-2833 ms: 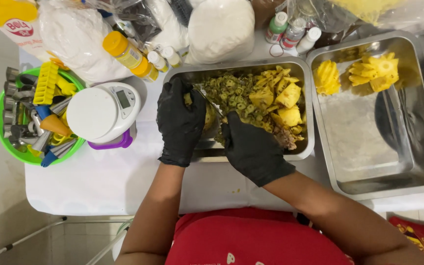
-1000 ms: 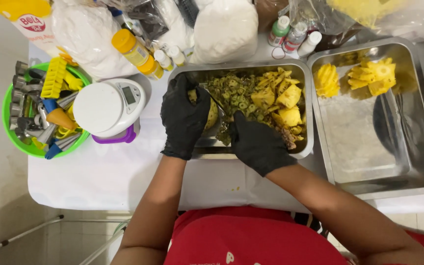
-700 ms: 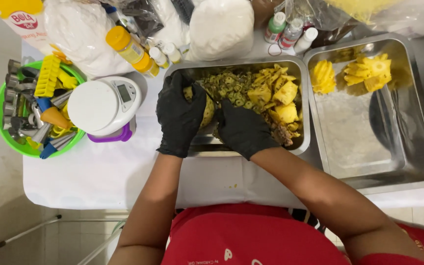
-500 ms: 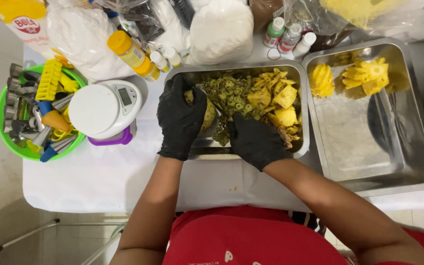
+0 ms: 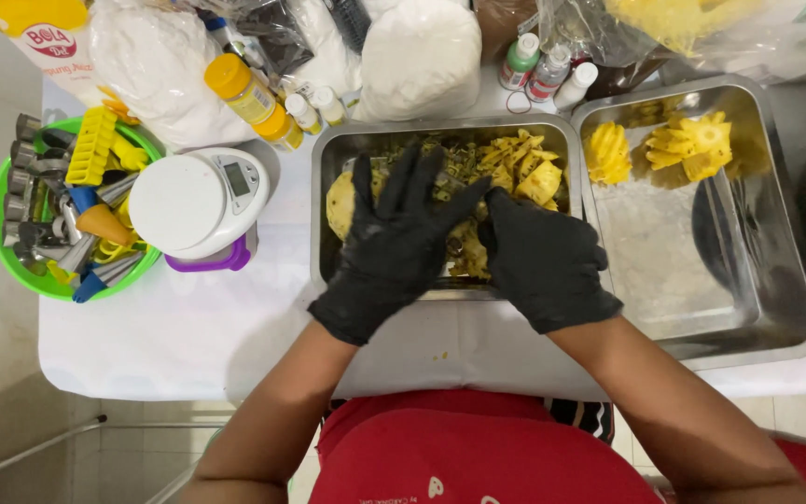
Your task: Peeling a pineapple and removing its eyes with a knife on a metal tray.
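Head view, white-clothed table (image 5: 188,336), steel tray (image 5: 324,187), tiled floor (image 5: 95,439)

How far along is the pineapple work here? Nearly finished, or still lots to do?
Partway, it seems. Done: peeled yellow pineapple pieces sit in the right metal tray. In hand: the gloved left hand and right hand are over a pineapple in the middle tray, amid peel scraps. Left: that fruit looks only partly trimmed; how much remains, I cannot tell.
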